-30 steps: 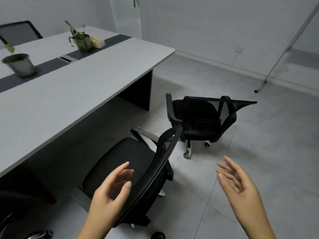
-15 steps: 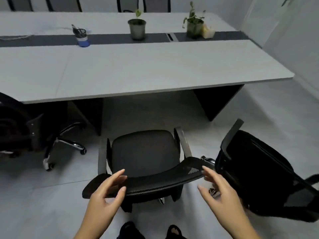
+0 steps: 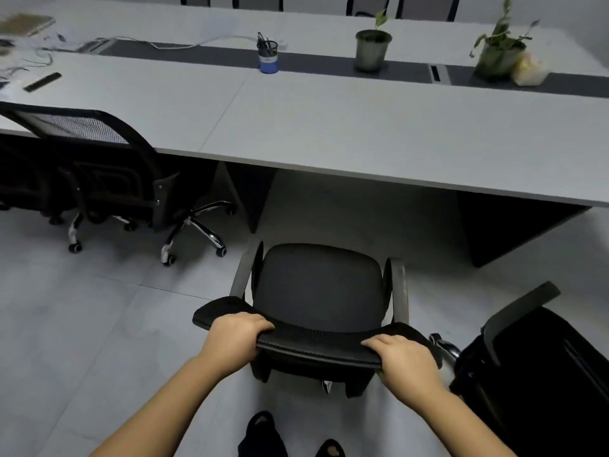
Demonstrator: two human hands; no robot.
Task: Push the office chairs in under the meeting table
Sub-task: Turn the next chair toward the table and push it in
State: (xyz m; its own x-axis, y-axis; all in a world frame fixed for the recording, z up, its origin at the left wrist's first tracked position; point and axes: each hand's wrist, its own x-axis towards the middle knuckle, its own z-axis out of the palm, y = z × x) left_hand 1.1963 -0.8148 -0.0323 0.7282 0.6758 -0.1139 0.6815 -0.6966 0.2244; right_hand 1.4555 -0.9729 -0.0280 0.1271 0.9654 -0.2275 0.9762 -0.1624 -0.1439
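A black office chair (image 3: 321,288) stands straight in front of me, its seat facing the long grey meeting table (image 3: 329,127) and a short way back from the table's near edge. My left hand (image 3: 235,334) grips the left end of its backrest top. My right hand (image 3: 403,361) grips the right end. A second black chair (image 3: 540,361) stands at the lower right, away from the table. A third chair (image 3: 99,166) at the left sits with its front under the table edge.
On the table stand a blue pen cup (image 3: 267,57), two potted plants (image 3: 372,49) (image 3: 499,51), cables and a dark remote (image 3: 43,81). More chair backs show behind the far side. Dark table legs (image 3: 504,232) flank the gap ahead. My feet (image 3: 263,433) are below.
Both hands have closed on the top of the chair's backrest; before they hovered open beside it. My view has swung to face the table squarely and moved nearer.
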